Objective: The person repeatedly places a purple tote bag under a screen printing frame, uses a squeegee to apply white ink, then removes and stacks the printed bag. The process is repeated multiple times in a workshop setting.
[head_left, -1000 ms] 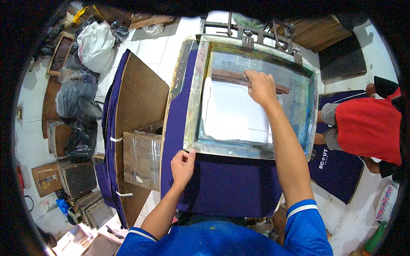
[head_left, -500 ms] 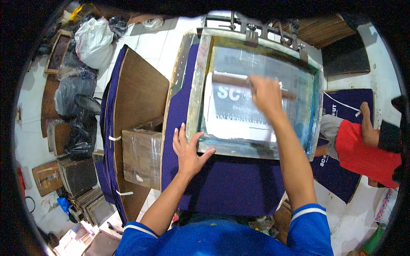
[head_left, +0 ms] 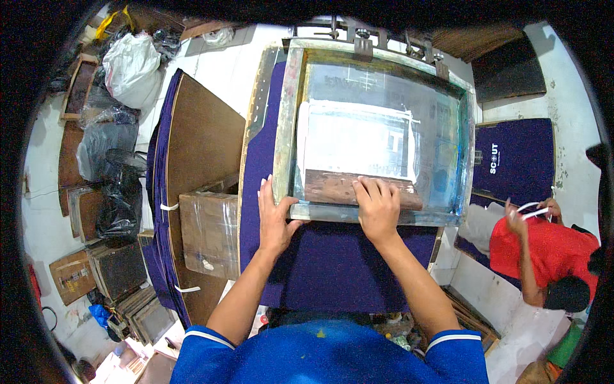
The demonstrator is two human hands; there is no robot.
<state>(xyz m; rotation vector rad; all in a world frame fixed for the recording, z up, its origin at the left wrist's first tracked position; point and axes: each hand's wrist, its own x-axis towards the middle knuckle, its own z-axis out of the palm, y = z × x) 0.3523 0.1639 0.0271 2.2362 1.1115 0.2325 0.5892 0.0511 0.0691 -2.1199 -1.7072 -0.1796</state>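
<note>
A framed printing screen (head_left: 289,128) lies over dark purple fabric (head_left: 345,269) spread on a board. White ink (head_left: 358,141) covers the middle of its mesh. My right hand (head_left: 378,208) grips a wooden-handled squeegee (head_left: 326,187) that rests at the near end of the inked area. At the frame's near left corner, my left hand (head_left: 276,217) lies with fingers apart, thumb against the frame's edge. Metal hinge clamps (head_left: 363,46) hold the frame's far side.
Left of the screen stand a taped cardboard box (head_left: 208,230) and a leaning board draped with purple fabric (head_left: 198,141). Plastic bags (head_left: 131,67) and stacked frames (head_left: 144,313) line the left wall. On the right, a person in red (head_left: 537,256) handles a white strip beside printed purple fabric (head_left: 518,157).
My right hand has drawn the squeegee from the far end of the mesh toward me, leaving white ink over the lettering. The person in red has leaned nearer, both hands on the strip.
</note>
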